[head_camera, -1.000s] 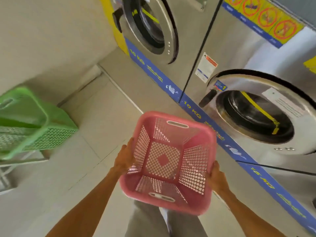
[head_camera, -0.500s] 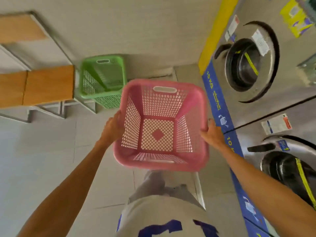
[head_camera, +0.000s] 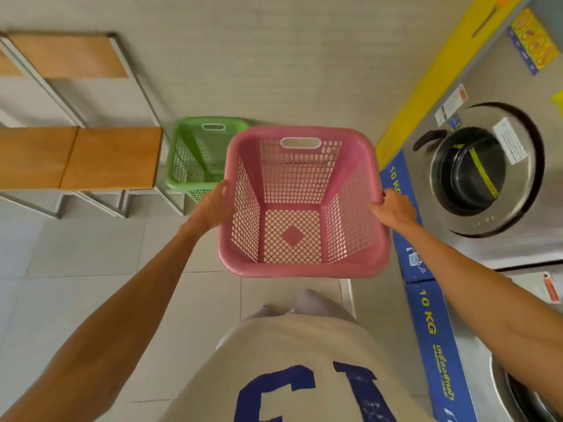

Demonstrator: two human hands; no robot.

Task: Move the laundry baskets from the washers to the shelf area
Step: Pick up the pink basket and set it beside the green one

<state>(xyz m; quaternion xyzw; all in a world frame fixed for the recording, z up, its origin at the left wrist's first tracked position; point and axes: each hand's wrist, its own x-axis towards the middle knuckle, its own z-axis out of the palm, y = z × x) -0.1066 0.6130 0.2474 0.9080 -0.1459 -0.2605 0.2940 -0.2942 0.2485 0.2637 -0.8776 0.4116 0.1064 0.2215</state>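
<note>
Shelves stand left of the pink basket, a green basket parked between. Left hand and right hand curl closed on opposite rims, keeping it level, clear of the washer.

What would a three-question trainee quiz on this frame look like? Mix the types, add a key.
1. True or false: the pink basket has laundry in it.
2. Which hands hold the pink basket? A) left hand only B) right hand only C) both
3. Fill in: the green basket stands on the floor beside the wooden ____.

Key: 1. False, it is empty. 2. C, one hand on each side rim. 3. shelf.
</note>
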